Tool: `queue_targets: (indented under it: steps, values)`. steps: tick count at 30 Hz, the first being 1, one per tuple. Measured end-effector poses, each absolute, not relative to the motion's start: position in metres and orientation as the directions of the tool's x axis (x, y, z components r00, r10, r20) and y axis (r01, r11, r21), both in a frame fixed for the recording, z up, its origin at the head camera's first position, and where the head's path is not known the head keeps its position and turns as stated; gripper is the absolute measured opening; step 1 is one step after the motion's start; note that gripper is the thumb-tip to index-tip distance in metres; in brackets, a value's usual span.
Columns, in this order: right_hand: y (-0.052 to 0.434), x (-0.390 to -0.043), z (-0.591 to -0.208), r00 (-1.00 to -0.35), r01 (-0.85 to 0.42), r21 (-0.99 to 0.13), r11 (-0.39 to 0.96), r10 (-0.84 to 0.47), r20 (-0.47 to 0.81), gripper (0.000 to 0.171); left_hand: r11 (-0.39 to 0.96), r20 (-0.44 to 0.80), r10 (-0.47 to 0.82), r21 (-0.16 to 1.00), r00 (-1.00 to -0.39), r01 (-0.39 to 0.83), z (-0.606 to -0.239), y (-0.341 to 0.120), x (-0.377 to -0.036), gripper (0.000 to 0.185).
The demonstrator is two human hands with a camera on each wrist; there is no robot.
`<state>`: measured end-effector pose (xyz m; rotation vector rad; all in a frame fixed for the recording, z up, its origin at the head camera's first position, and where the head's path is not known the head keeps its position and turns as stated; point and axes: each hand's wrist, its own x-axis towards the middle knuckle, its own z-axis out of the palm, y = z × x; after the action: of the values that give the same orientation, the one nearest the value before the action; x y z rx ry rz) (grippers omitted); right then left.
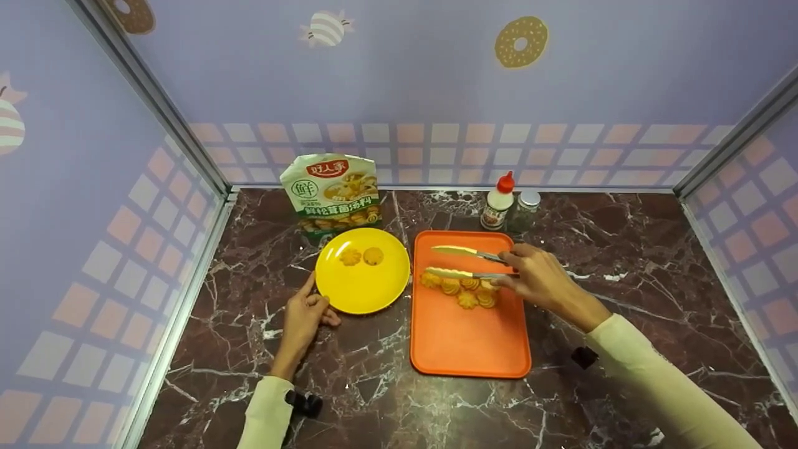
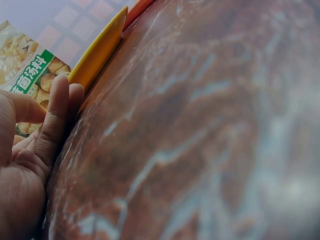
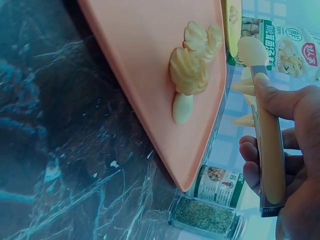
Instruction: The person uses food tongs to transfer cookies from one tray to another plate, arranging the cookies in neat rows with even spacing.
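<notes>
My right hand [image 1: 536, 277] holds a pair of tongs [image 1: 454, 273] with pale yellow tips, their two arms apart. The tongs lie over the upper part of an orange tray [image 1: 471, 349], the lower tip overlapping a cluster of fluted golden cookies [image 1: 467, 300] in the head view. In the right wrist view my thumb presses along one arm of the tongs [image 3: 270, 150]. My left hand [image 1: 302, 315] rests on the table beside a yellow plate [image 1: 365, 293], fingers touching its lower left rim. Two cookies [image 1: 373, 256] lie on that plate.
Behind the plate stands a green and white food packet [image 1: 336, 193]. A red-capped bottle [image 1: 497, 207] and a glass jar [image 1: 525, 212] of green flakes stand behind the tray. Patterned panels [image 1: 424, 75] enclose the dark marbled table [image 1: 361, 386] at the back and sides.
</notes>
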<state>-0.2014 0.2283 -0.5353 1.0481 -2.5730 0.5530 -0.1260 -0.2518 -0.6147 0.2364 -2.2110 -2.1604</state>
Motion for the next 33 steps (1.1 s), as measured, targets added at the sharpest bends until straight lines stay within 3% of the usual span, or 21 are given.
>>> queue_targets:
  steps: [15, 22, 28, 33]
  values:
    - [0.245, -0.192, -0.536, -0.764, -0.642, -0.356, 0.679, -0.535, 0.360, 0.050, 0.042, -0.052, -0.127, 0.997, -0.991, -0.057, -0.619, -0.253, -0.126, 0.073]
    - [0.249, -0.194, -0.535, -0.799, -0.601, -0.381, 0.703, -0.522, 0.298, 0.036, 0.050, -0.067, -0.142, 0.996, -0.988, -0.074, -0.618, -0.253, -0.126, 0.073]
    - [0.249, -0.194, -0.537, -0.816, -0.577, -0.400, 0.712, -0.504, 0.281, 0.049, 0.052, -0.071, -0.136, 0.996, -0.988, -0.078, -0.617, -0.252, -0.126, 0.074]
    - [0.248, -0.194, -0.538, -0.792, -0.610, -0.374, 0.699, -0.523, 0.315, 0.053, 0.043, -0.070, -0.134, 0.996, -0.989, -0.076, -0.616, -0.252, -0.125, 0.073]
